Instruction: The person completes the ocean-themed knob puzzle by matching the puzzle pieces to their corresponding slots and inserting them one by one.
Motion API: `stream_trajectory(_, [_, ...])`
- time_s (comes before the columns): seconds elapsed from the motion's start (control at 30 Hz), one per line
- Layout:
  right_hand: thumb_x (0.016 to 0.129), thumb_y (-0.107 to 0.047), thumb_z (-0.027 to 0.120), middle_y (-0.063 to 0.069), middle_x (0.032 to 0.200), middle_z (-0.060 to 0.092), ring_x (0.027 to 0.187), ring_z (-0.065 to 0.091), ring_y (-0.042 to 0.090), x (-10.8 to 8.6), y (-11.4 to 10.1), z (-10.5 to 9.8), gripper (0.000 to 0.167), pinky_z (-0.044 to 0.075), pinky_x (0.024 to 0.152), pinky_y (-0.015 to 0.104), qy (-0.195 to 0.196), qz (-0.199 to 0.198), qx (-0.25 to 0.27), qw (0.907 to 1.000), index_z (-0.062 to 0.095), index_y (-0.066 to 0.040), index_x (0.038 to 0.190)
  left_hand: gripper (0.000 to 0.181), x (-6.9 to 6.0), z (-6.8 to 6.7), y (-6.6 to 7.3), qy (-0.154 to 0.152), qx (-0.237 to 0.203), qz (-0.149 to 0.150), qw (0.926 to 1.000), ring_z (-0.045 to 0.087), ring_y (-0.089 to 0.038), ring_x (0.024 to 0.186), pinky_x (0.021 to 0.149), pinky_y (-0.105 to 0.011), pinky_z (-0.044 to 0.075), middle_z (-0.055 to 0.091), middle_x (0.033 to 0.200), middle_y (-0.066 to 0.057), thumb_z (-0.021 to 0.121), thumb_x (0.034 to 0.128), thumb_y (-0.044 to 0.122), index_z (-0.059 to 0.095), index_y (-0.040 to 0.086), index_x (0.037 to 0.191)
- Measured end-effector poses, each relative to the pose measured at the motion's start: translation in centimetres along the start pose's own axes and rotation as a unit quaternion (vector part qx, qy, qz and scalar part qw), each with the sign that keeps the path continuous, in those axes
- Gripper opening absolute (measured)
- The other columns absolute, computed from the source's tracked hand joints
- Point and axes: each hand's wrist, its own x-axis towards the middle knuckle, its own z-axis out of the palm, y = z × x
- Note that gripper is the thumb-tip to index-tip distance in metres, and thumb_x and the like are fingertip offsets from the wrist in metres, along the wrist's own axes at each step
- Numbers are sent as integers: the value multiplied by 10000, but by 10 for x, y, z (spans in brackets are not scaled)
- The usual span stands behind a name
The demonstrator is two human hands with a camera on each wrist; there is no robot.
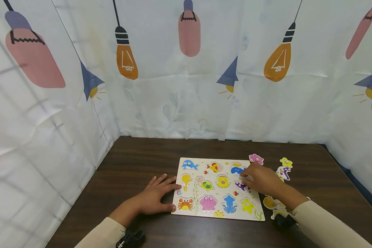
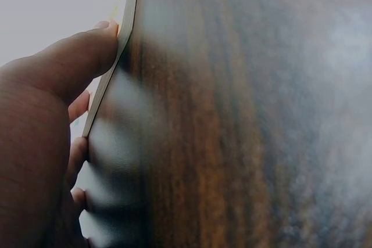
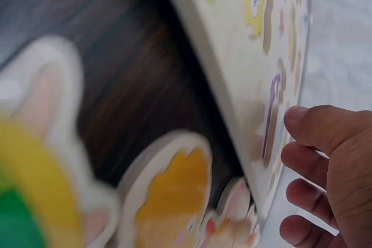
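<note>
A pale puzzle board (image 1: 224, 191) with sea-animal pictures lies on the brown table. My left hand (image 1: 153, 196), fingers spread, rests at its left side; in the left wrist view the thumb (image 2: 87, 53) touches the board's edge. Over the upper right of the board, my right hand (image 1: 261, 179) has its fingertips at the blue whale (image 1: 236, 170). The thumb (image 3: 314, 123) stands apart from the lower fingers in the right wrist view, with no piece showing between them. A purple animal shape (image 1: 241, 186) lies just below that hand, partly covered.
Beyond the board's upper right corner lies a pink piece (image 1: 256, 158). Further right are a yellow star-shaped piece (image 1: 286, 162) and a purple-and-white piece (image 1: 283, 173). Several more, including an orange piece (image 1: 269, 202), lie near the right forearm. A patterned curtain (image 1: 186, 103) surrounds the table (image 1: 136, 162).
</note>
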Motion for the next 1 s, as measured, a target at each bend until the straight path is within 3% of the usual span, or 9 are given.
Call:
stream_trajectory(0.23, [895, -304, 806, -26, 1067, 715, 1065, 633, 250, -17, 12, -4, 235, 588, 807, 465, 38, 156, 44, 9999, 811, -176, 1092, 711, -1, -1, 1, -15, -23, -2, 10000, 120, -377, 1548, 1183, -687, 40, 304, 1658, 29, 653, 894, 670, 488, 368, 1517])
stream_trajectory(0.37, [886, -273, 816, -11, 1046, 693, 947, 606, 188, -27, 19, -6, 224, 577, 704, 357, 59, 249, 112, 9996, 809, -170, 1085, 708, -1, -1, 1, -16, -16, 4, 10000, 119, -375, 1549, 1183, -687, 40, 303, 1658, 30, 654, 894, 669, 487, 372, 1516])
stream_trajectory(0.53, [899, -270, 808, -44, 981, 636, 805, 515, 113, -36, 27, -8, 170, 474, 569, 246, 34, 243, 237, 9994, 812, -197, 1053, 711, -1, 0, 0, -12, 9, 8, 10000, 120, -372, 1549, 1183, -687, 43, 304, 1657, 34, 648, 893, 678, 482, 381, 1517])
stream_trajectory(0.73, [892, -199, 806, -106, 980, 650, 836, 522, 100, -43, 37, -9, 150, 463, 595, 253, 15, 29, 284, 9996, 809, -223, 1040, 707, 0, 0, 0, 12, -3, 20, 10000, 124, -372, 1548, 1182, -688, 46, 307, 1656, 37, 654, 893, 672, 483, 384, 1515])
stream_trajectory(1.0, [875, -150, 816, -84, 1038, 680, 873, 555, 100, -45, 40, -8, 209, 498, 624, 269, -57, 24, 245, 9997, 807, -224, 1070, 706, 0, 0, 0, 31, 1, 44, 10000, 124, -373, 1548, 1181, -689, 46, 308, 1657, 30, 654, 896, 670, 484, 378, 1516])
